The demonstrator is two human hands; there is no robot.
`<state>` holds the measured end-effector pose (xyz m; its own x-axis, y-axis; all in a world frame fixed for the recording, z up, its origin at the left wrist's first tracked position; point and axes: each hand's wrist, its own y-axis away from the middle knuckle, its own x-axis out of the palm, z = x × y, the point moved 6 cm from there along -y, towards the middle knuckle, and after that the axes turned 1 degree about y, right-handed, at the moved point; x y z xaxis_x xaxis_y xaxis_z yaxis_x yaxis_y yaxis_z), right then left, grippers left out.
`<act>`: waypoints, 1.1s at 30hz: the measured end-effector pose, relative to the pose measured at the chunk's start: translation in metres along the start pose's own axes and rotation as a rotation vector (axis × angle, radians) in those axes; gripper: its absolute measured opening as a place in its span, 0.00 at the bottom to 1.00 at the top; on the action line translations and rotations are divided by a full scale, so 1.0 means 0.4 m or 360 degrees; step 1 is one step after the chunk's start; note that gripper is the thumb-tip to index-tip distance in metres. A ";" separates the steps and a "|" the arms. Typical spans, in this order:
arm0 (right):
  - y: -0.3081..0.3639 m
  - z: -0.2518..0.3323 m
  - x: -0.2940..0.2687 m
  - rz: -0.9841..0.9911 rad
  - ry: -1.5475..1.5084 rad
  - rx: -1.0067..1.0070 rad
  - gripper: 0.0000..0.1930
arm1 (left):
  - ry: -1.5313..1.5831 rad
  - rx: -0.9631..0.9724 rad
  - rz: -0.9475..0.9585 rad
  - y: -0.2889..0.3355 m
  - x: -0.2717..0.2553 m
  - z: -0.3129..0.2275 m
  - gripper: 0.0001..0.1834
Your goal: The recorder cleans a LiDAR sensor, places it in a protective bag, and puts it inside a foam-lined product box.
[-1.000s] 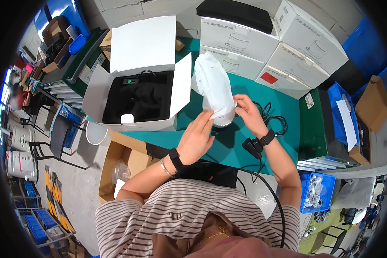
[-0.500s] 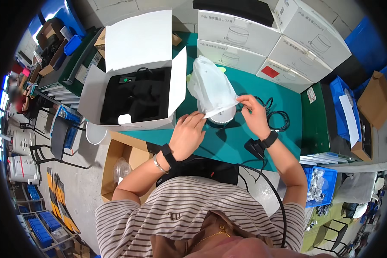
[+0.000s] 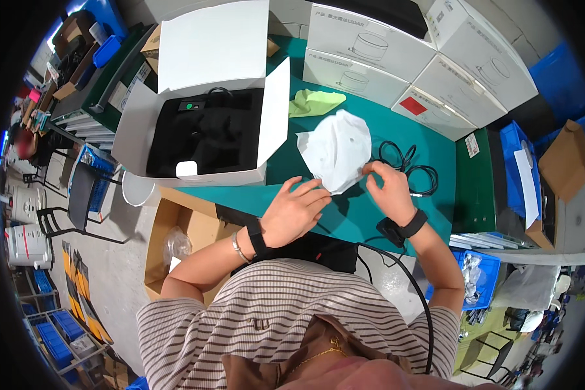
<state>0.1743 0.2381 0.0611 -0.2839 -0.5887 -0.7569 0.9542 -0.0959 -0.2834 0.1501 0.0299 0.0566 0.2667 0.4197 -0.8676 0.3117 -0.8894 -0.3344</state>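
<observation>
A thin white bag (image 3: 337,148) sits crumpled on the green table in front of me. It covers the round white device seen in the earlier frame, so its body is hidden now. My left hand (image 3: 294,213) holds the bag's lower left edge with bent fingers. On the opposite side, my right hand (image 3: 391,192) pinches the bag's right edge between thumb and fingers. A black coiled cable (image 3: 424,181) lies just beyond my right hand.
Left of the bag stands an open white box (image 3: 208,184) with black foam (image 3: 205,140) inside. A light green cloth (image 3: 315,103) lies behind the bag. Stacked white boxes (image 3: 357,75) line the table's back right. An open cardboard box (image 3: 159,250) sits below the left edge.
The white bag has come down over the round device, hiding its ribbed base, and looks lower and more crumpled. Both hands have stayed at its edges. The green cloth behind shows more.
</observation>
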 end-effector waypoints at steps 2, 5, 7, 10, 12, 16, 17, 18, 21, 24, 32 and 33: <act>0.008 -0.012 0.015 0.0131 0.0054 0.0110 0.08 | -0.0083 -0.0099 0.0043 0.010 0.023 0.018 0.23; 0.008 -0.004 0.020 0.0129 0.0251 -0.0202 0.15 | -0.0280 -0.0217 0.0087 0.029 0.048 0.055 0.22; 0.008 0.001 0.005 0.0023 0.0199 -0.0176 0.21 | -0.0081 -0.0362 -0.0021 0.038 0.036 0.087 0.23; -0.010 0.049 -0.009 0.0012 0.0026 -0.0128 0.34 | 0.0283 -0.0643 -0.0181 0.039 0.021 0.114 0.27; -0.027 0.068 0.035 0.0188 -0.0137 -0.0075 0.48 | 0.0592 -0.0840 -0.0316 0.048 0.031 0.144 0.32; -0.060 0.059 0.121 0.0105 0.0076 -0.0178 0.52 | 0.0734 -0.0735 -0.0392 0.032 0.063 0.148 0.33; -0.067 0.059 0.128 0.0114 0.0075 -0.0184 0.52 | 0.0765 -0.0715 -0.0363 0.030 0.078 0.147 0.33; -0.074 0.060 0.132 0.0088 0.0092 -0.0204 0.53 | 0.0797 -0.0694 -0.0335 0.029 0.088 0.147 0.33; -0.084 0.068 0.122 0.0084 0.0156 -0.0225 0.53 | 0.0809 -0.0707 -0.0322 0.026 0.099 0.151 0.32; -0.096 0.069 0.121 0.0132 0.0228 -0.0208 0.53 | 0.0788 -0.0634 -0.0419 0.031 0.099 0.164 0.30; -0.111 0.020 0.101 0.0041 -0.0079 -0.0192 0.50 | 0.1152 -0.0943 -0.0438 0.035 0.124 0.230 0.24; -0.113 -0.017 0.096 0.0099 -0.0349 -0.0063 0.49 | 0.1117 -0.0923 -0.0504 0.033 0.123 0.236 0.24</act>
<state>0.1194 0.2252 0.0410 -0.1933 -0.7532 -0.6287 0.9635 -0.0248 -0.2665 0.0813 0.0216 -0.0250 0.5187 0.8051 -0.2877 0.8151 -0.5672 -0.1178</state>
